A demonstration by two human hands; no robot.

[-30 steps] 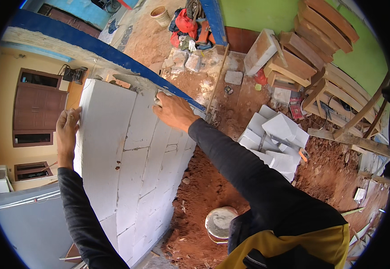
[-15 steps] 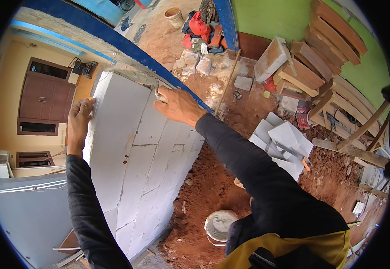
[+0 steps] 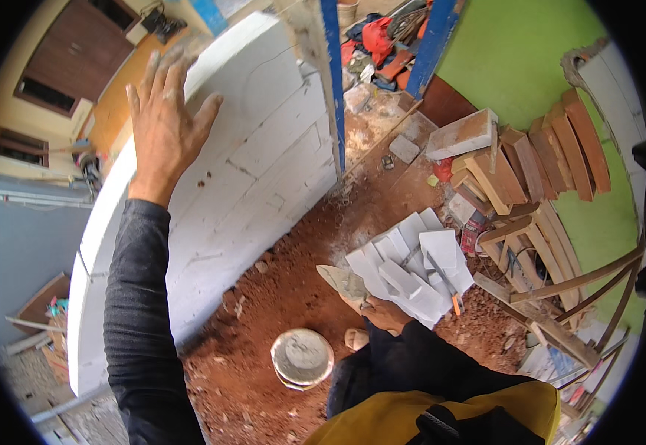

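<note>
Down from the block wall (image 3: 263, 126), the right hand (image 3: 387, 314) now grips the trowel (image 3: 343, 282) just ahead of it; the left hand (image 3: 165, 133), fingers spread and empty, overlaps the wall, contact unclear. The trowel's long axis runs forward-left from the right hand, tip wallward. Probably mortaring; reloading would call for lowering it toward the bucket (image 3: 287, 379), left and nearer.

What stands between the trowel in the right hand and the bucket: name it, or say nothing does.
Nothing visible does. From the trowel in the right hand to the bucket, only reddish soil shows beneath the path. A foot shows beside the bucket, to the right of that line.
</note>
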